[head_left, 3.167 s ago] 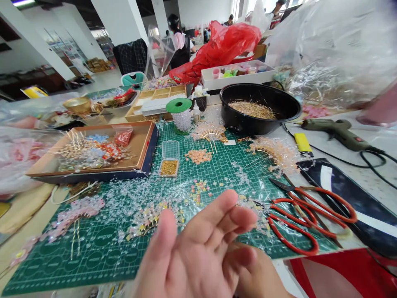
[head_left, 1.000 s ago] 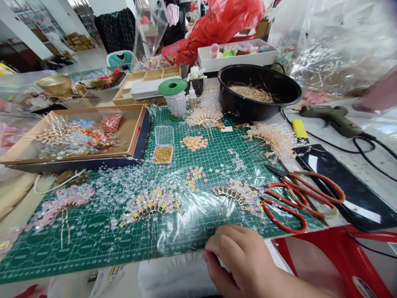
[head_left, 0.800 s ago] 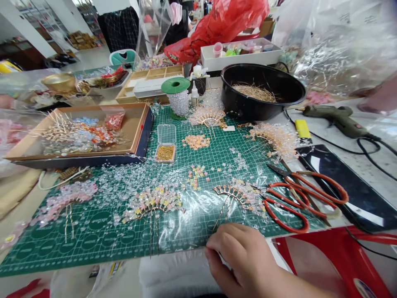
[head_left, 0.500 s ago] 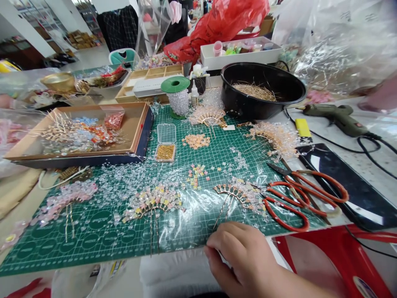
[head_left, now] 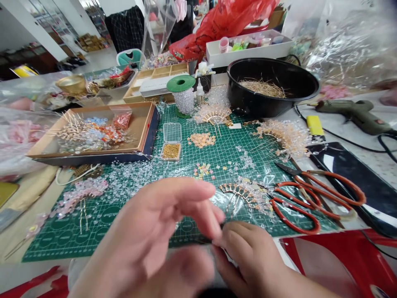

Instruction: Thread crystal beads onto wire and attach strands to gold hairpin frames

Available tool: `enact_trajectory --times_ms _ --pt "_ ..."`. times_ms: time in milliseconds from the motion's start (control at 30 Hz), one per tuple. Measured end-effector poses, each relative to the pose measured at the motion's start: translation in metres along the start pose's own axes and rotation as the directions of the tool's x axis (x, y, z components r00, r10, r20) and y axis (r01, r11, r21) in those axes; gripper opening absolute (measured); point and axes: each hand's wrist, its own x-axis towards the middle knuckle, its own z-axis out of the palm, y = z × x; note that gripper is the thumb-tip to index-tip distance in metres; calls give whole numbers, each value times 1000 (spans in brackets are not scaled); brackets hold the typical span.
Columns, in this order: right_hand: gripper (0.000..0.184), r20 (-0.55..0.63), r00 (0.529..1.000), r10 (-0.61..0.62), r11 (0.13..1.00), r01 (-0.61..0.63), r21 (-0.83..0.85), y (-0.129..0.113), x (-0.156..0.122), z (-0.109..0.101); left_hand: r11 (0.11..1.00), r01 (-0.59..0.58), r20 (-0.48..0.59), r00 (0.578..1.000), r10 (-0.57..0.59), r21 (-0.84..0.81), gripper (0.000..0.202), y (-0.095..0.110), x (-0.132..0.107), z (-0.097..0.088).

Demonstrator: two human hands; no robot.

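My left hand [head_left: 155, 231] arches over the near edge of the green cutting mat [head_left: 102, 244]. Its thumb is spread from the bent fingers, whose tips touch or nearly touch my right hand [head_left: 248, 248]. The right hand is closed in a pinch; whatever lies in its fingers is hidden. Just beyond it lies a partly beaded hair comb [head_left: 240, 194] with bare gold loops at its left. A pink beaded hair comb [head_left: 77, 196] rests at the mat's left. Small flower beads [head_left: 203, 170] and clear beads [head_left: 130, 174] are scattered behind my left hand.
Red-handled scissors [head_left: 297, 207] and a dark phone [head_left: 350, 178] lie at the right. Behind are a black basin [head_left: 273, 93], a glue gun [head_left: 353, 114], a green spool [head_left: 181, 84] and an open bead box [head_left: 171, 151]. A cardboard box [head_left: 145, 132] stands at the left.
My left hand has come into view from below and reached the right hand, covering the middle comb. The right hand stays pinched near the mat's edge. The view has shifted slightly left.
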Motion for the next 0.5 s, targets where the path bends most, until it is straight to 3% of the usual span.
enact_trajectory --times_ms 100,300,500 --pt "13 5 1000 -1 999 1 33 -1 3 -4 983 -10 28 1000 5 185 19 12 19 -8" --pt "15 -15 1000 -8 999 8 36 0 3 -3 858 -16 74 997 -25 513 10 8 71 -14" --pt "16 -7 999 -38 998 38 44 4 1 -2 747 -21 112 991 -71 664 44 6 101 -18"
